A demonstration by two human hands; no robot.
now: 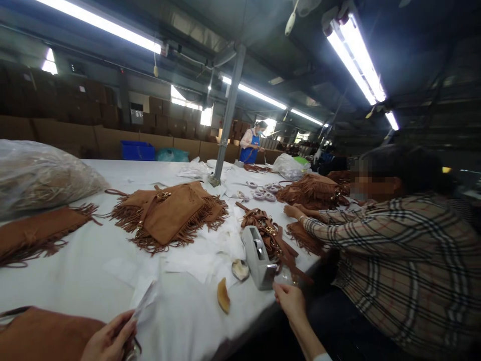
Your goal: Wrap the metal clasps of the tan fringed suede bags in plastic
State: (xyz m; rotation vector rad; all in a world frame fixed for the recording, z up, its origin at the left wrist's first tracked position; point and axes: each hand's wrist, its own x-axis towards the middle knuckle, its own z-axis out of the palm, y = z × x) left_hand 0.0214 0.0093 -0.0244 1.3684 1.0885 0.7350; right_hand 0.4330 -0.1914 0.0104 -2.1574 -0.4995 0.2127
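Fluorescent tubes (356, 55) glow overhead, and well beyond the right hand (289, 300) a grey post (229, 115) rises from the white table (75, 283) before cardboard boxes (67, 133).

No lettering or number can be read, whether on the grey tape dispenser (257, 263), the white paper sheet (145, 300) or the brown cardboard boxes (63, 133).

The single view comes from a camera worn on the person's head, at the near edge of a long white table (93, 281). It faces forward along the table toward stacked cartons (75, 135) at the far wall, tilted so little downward that ceiling lamps (356, 55) fill the top. The person's left hand (108, 341), with its white sheet (145, 301), and right hand (289, 301) lie at the bottom edge, closest to the lens. A co-worker's checked sleeve (394, 260) crowds the right.
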